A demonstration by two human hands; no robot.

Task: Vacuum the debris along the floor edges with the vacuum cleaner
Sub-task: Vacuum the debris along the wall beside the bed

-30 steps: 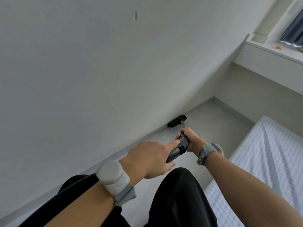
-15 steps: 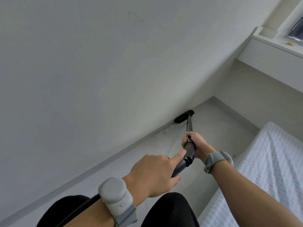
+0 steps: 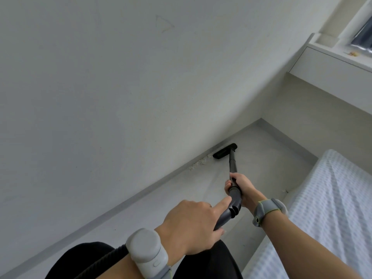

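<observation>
A black vacuum wand point(image 3: 233, 164) runs from my hands down to its flat black floor head point(image 3: 225, 151), which sits against the skirting at the foot of the white wall. A patch of pale crumbly debris point(image 3: 199, 163) lies along the skirting just left of the head. My left hand point(image 3: 193, 224) grips the curved grey handle point(image 3: 227, 214), index finger stretched along it. Farther down, my right hand point(image 3: 240, 187) grips the wand at its collar. The ribbed black hose point(image 3: 100, 260) passes under my left wrist.
A bed with a white checked sheet point(image 3: 330, 208) fills the right side, leaving a narrow strip of grey floor point(image 3: 259, 158) beside the wall point(image 3: 120, 87). A white ledge point(image 3: 330, 63) juts out below a window at the top right. My dark trouser knee point(image 3: 211, 260) is below the hands.
The wand has been pushed forward along the wall, so the floor head is farther from me and the shaft shows longer. Debris by the skirting has come into view.
</observation>
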